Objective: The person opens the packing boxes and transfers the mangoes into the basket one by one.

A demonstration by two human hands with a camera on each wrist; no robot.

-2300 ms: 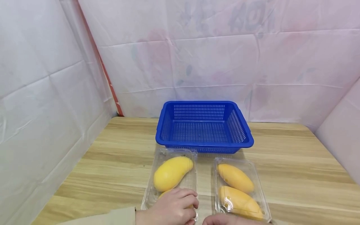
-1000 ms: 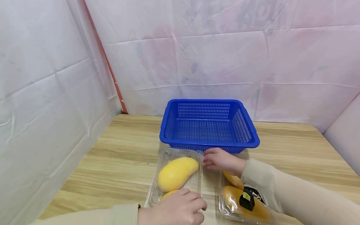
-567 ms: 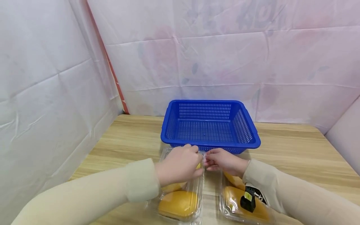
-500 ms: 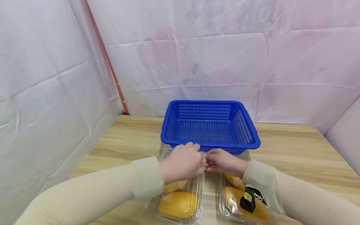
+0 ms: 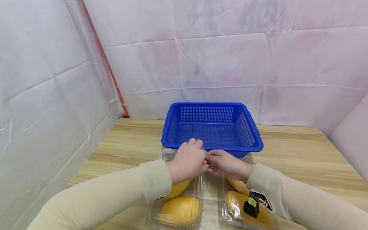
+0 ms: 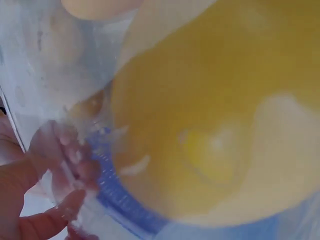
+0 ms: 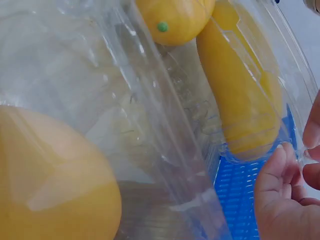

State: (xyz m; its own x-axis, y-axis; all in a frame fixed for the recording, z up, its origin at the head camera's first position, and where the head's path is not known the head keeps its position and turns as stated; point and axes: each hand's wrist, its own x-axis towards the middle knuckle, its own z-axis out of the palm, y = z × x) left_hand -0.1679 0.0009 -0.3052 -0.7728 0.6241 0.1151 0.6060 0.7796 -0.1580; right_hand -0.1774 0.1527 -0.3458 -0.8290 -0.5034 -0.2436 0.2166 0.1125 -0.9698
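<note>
Two yellow mangoes, one of them the front mango point(image 5: 179, 210), lie inside the left clear plastic clamshell box point(image 5: 165, 155). Its lid is down over them. My left hand point(image 5: 188, 161) reaches across the box and, with curled fingers, grips the edge near its far right corner. At that same corner my right hand point(image 5: 225, 164) pinches the plastic rim; the two hands' fingertips meet. The mango point(image 7: 240, 85) shows through the clear plastic in the right wrist view. My hands and left sleeve hide part of the rear mango and the box's far edge.
Under my right forearm stands a second clear box point(image 5: 225, 218) with more mangoes, such as the orange-yellow mango point(image 5: 234, 203). A blue perforated basket point(image 5: 207, 114) sits right behind the left box. White sheets point(image 5: 218, 64) hang round the wooden table point(image 5: 293, 150).
My right hand has moved from the front edge to the left box's far right corner. The lid has come down over the mangoes, and my left hand has moved forward to that corner.
</note>
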